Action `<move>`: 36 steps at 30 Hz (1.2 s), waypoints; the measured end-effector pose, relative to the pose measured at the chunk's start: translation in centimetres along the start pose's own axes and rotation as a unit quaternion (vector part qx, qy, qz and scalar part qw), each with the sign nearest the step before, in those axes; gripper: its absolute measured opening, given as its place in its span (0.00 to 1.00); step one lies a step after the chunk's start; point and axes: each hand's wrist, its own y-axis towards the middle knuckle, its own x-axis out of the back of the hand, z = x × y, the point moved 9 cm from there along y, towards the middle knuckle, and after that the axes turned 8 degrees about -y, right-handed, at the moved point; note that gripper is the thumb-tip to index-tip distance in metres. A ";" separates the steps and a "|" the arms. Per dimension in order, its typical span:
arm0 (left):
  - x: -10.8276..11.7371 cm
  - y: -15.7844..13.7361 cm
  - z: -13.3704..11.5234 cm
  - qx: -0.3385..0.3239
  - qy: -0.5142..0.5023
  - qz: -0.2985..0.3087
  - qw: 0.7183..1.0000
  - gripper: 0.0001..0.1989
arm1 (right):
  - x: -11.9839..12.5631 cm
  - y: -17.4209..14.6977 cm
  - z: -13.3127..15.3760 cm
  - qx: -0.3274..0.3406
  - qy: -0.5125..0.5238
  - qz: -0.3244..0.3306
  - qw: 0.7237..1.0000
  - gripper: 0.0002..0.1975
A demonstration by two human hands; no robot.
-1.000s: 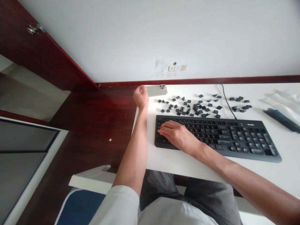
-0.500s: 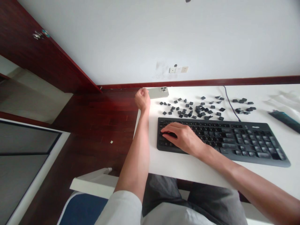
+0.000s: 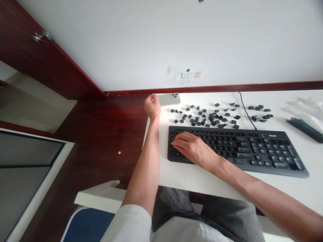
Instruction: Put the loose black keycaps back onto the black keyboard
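Note:
A black keyboard lies on the white table, with dark gaps among its keys. Over its left end is my right hand, palm down, thumb and fingertips brought together at the left keys. Whatever is between those fingertips is hidden. My left hand is curled into a loose fist at the table's left edge, beside a phone lying camera side up. I see nothing in that fist. Behind the keyboard, many loose black keycaps are scattered, some upright, some tipped over.
The keyboard's cable runs back towards the wall. At the right lie a dark pouch-like object and crumpled clear plastic. A white chair part with a blue seat stands lower left. Wall sockets sit behind the table.
The thumb and fingers of my right hand have closed together and moved slightly left on the keyboard. My left hand keeps its fist in place. The view has shifted a little.

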 end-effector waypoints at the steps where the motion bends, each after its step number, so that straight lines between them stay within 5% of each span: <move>1: 0.0 0.0 0.0 0.000 0.000 0.001 1.000 0.16 | 0.0 0.0 0.1 0.001 -0.005 0.003 1.000 0.12; 10: 0.0 0.0 0.0 0.000 -0.007 0.005 1.000 0.16 | -0.5 -1.1 1.9 0.024 -0.128 0.072 0.989 0.11; 19: 0.0 -0.1 0.0 -0.004 0.004 0.007 1.000 0.16 | -0.9 -1.6 3.8 0.053 -0.209 0.040 0.976 0.13; 30: 0.2 -0.3 -0.3 -0.031 0.029 0.009 0.999 0.16 | -1.3 -1.7 2.6 0.016 -0.172 0.058 0.983 0.08; 36: 0.2 -0.3 -0.8 -0.019 0.031 0.011 0.999 0.16 | 1.0 -1.2 0.4 -0.007 -0.082 -0.013 0.997 0.16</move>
